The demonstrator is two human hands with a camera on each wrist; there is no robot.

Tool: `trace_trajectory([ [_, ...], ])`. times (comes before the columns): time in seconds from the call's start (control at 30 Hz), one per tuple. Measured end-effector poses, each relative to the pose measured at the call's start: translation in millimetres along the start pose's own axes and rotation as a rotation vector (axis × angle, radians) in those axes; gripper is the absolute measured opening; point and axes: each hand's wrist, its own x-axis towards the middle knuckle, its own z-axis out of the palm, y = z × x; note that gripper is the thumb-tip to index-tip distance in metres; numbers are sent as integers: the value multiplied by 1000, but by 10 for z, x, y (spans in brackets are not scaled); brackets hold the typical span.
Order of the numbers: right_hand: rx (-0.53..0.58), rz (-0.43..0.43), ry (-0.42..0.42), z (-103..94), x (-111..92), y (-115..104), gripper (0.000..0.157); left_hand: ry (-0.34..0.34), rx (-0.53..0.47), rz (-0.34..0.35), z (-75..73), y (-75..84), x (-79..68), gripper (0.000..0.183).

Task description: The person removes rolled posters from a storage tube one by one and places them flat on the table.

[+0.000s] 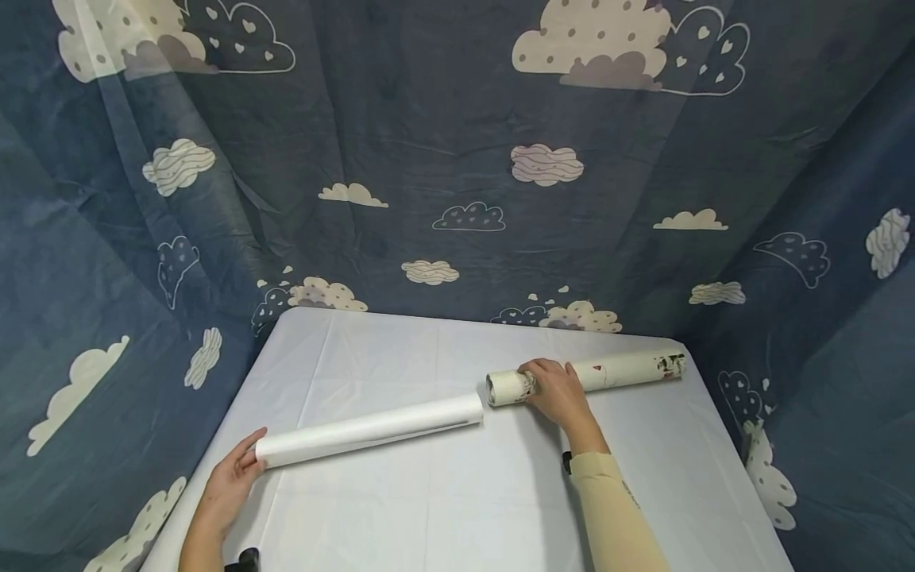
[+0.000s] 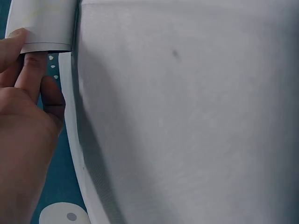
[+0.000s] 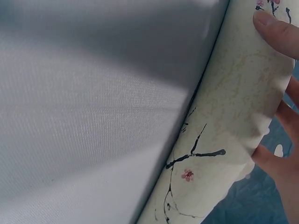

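Observation:
My left hand (image 1: 227, 485) pinches the left end of a long white paper roll (image 1: 372, 427) that lies slantwise over the table. In the left wrist view the thumb presses the outside of that roll (image 2: 44, 23), and fingers reach into its open end. Farther right, my right hand (image 1: 560, 397) grips a cream roll (image 1: 608, 373) printed with dark branches and small red blossoms, near its left end. The right wrist view has the thumb on top of the cream roll (image 3: 233, 93) and the other fingers on its far side. A small gap separates the two rolls' near ends.
A white-covered table (image 1: 400, 508) lies under both rolls, its far corners rounded. Dark blue cloth (image 1: 400, 119) with cloud prints hangs behind it and on both sides. The cream roll's right end comes near the table's right edge.

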Motion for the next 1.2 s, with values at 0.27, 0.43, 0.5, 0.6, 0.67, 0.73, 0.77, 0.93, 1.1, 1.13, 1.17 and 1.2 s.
trace_trajectory([
  [0.27,-19,41,-5,11,-34,-89,59,-20,89,106,-20,67,141,65],
  [0.43,-36,62,-29,11,-52,-136,58,-26,119,170,0,169,274,65],
  [0.5,-40,73,-27,-5,-54,-170,58,-30,124,184,9,211,343,66],
  [0.6,-47,91,-29,-16,-49,-229,58,-44,119,198,22,265,444,65],
  [0.67,-44,113,-32,-21,-41,-267,58,-63,116,197,30,297,507,65],
  [0.73,-47,136,-39,-15,-36,-297,58,-79,117,196,41,333,569,65],
  [0.77,-47,146,-38,-10,-32,-314,58,-86,117,194,44,348,599,65],
  [0.93,-50,171,-19,22,-8,-384,59,-97,118,197,95,446,749,65],
  [1.1,-51,187,0,68,7,-433,58,-115,83,169,217,541,884,65],
  [1.13,-51,193,5,75,11,-442,58,-114,79,163,245,562,908,65],
  [1.17,-47,199,10,79,13,-454,58,-110,77,159,272,583,934,65],
  [1.2,-45,203,15,76,16,-467,58,-108,69,157,299,602,958,65],
])
